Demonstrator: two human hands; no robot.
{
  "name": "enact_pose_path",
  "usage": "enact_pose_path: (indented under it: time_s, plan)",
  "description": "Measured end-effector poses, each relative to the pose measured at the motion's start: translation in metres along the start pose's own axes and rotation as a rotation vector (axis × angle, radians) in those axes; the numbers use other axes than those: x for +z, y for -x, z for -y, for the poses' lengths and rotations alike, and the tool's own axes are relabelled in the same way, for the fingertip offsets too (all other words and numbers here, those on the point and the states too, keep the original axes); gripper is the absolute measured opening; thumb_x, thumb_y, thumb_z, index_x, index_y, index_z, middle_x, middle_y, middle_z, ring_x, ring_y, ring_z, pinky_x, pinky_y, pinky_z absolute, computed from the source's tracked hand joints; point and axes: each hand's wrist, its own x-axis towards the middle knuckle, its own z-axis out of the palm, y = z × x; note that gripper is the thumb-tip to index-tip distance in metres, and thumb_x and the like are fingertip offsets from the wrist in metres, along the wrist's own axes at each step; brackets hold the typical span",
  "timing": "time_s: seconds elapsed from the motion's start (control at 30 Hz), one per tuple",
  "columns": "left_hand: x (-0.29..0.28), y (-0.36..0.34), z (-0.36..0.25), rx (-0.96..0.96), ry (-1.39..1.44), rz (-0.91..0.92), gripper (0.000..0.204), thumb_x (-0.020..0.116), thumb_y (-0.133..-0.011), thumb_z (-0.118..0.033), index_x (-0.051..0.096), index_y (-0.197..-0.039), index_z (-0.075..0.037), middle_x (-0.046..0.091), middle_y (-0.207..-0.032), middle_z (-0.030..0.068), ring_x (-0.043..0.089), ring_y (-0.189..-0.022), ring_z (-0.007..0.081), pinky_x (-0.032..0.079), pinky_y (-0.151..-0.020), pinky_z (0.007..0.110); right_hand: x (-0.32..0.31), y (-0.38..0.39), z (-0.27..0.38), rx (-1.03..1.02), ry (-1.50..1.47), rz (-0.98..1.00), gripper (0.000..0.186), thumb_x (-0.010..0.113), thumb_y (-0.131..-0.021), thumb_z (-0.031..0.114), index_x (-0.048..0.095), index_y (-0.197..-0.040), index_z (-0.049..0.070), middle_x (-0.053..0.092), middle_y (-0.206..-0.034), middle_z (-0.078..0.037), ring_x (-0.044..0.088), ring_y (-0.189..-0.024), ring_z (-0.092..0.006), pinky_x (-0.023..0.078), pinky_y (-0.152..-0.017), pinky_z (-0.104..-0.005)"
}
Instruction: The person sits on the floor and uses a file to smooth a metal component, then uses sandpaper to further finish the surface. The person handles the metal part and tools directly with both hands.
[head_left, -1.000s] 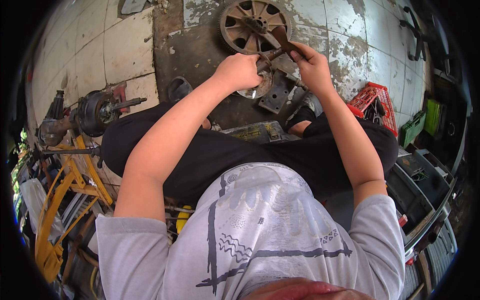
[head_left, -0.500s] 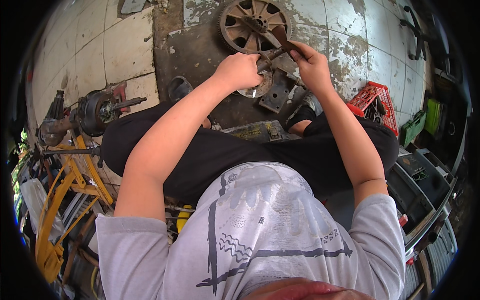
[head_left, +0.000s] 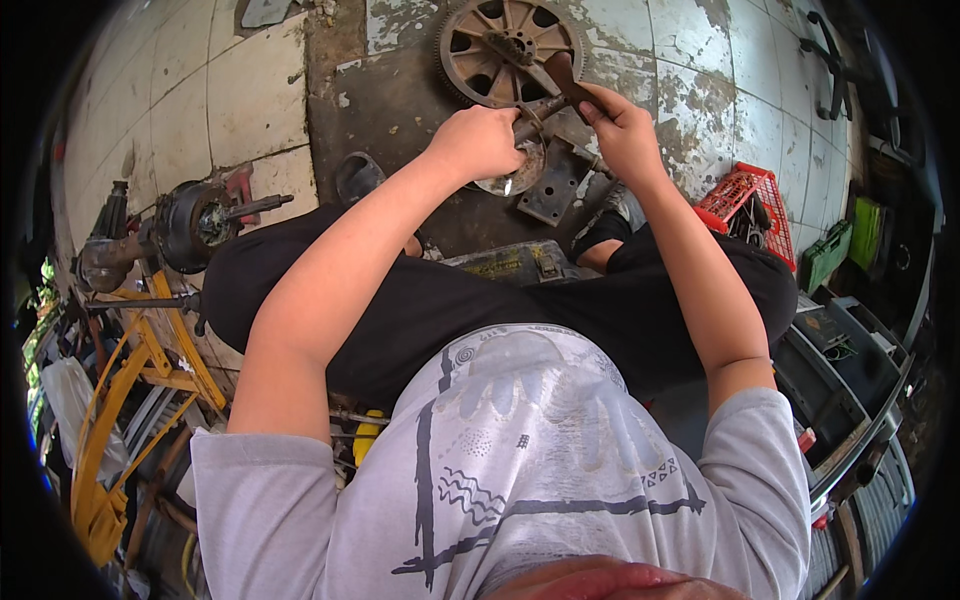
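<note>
My left hand (head_left: 482, 142) is closed around a dark metal rod (head_left: 538, 108) above a round shiny metal part (head_left: 512, 178) lying on the floor. My right hand (head_left: 622, 128) grips a rusty hand tool (head_left: 560, 72) whose end meets the rod. Just beyond both hands lies a large rusty toothed wheel with spokes (head_left: 508, 45). A flat dark metal plate (head_left: 552, 185) rests beside the round part. I sit with legs folded in black trousers.
A red plastic crate (head_left: 748, 205) stands right of my knee, green boxes (head_left: 845, 245) farther right. At left lie an axle hub assembly (head_left: 190, 225) and a yellow metal frame (head_left: 130, 400). A dark battery-like box (head_left: 510, 262) sits between my legs. The floor is stained tile.
Both hands stay on the rod and tool with only slight shifts; the right hand has edged a little upward.
</note>
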Motion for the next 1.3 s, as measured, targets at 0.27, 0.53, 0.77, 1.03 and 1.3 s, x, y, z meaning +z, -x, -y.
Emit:
enact_pose_path:
  time_s: [0.27,0.53,0.77,1.03,1.3]
  plan:
    - [-0.005,-0.001,-0.005,-0.015,0.008,0.019,0.061,0.075,-0.080,-0.032,0.072,-0.133,-0.001,0.079,-0.108,0.0276,0.076,-0.106,0.0439,0.061,-0.096,0.052,0.004,-0.003,-0.005,-0.007,0.048,-0.025,0.033,0.073,-0.107,0.017,0.074,-0.138,0.008,0.079,-0.097,-0.012,0.065,-0.089,-0.0125,0.054,-0.088,-0.0319]
    - [-0.003,0.001,-0.001,-0.010,0.017,0.003,0.062,0.075,-0.080,-0.033,0.072,-0.131,0.002,0.079,-0.107,0.0271,0.076,-0.106,0.0439,0.061,-0.097,0.052,-0.002,0.001,0.011,0.046,0.011,0.017,0.032,0.073,-0.107,0.015,0.075,-0.138,0.008,0.080,-0.098,-0.011,0.065,-0.091,-0.0113,0.054,-0.089,-0.0318]
    - [-0.002,-0.001,-0.004,0.001,0.002,0.006,0.062,0.075,-0.080,-0.033,0.072,-0.131,0.001,0.079,-0.107,0.0274,0.076,-0.106,0.0440,0.061,-0.097,0.052,0.004,-0.003,-0.006,-0.019,-0.001,-0.013,0.031,0.071,-0.108,0.015,0.075,-0.138,0.007,0.080,-0.098,-0.010,0.064,-0.089,-0.0118,0.055,-0.088,-0.0324]
    - [0.000,0.000,0.001,0.002,0.002,-0.009,0.056,0.074,-0.080,-0.033,0.073,-0.127,-0.001,0.079,-0.106,0.0272,0.076,-0.105,0.0441,0.061,-0.095,0.053,0.000,-0.002,0.001,-0.050,0.035,-0.024,0.034,0.074,-0.104,0.018,0.077,-0.137,0.012,0.081,-0.100,-0.018,0.070,-0.082,-0.0177,0.057,-0.084,-0.0341]
    - [0.004,-0.002,0.002,0.013,0.014,-0.019,0.057,0.075,-0.081,-0.033,0.073,-0.128,0.000,0.079,-0.106,0.0270,0.076,-0.103,0.0440,0.061,-0.095,0.052,0.006,-0.006,-0.017,-0.057,-0.021,-0.034,0.034,0.074,-0.105,0.019,0.077,-0.137,0.010,0.082,-0.098,-0.015,0.068,-0.082,-0.0160,0.056,-0.083,-0.0339]
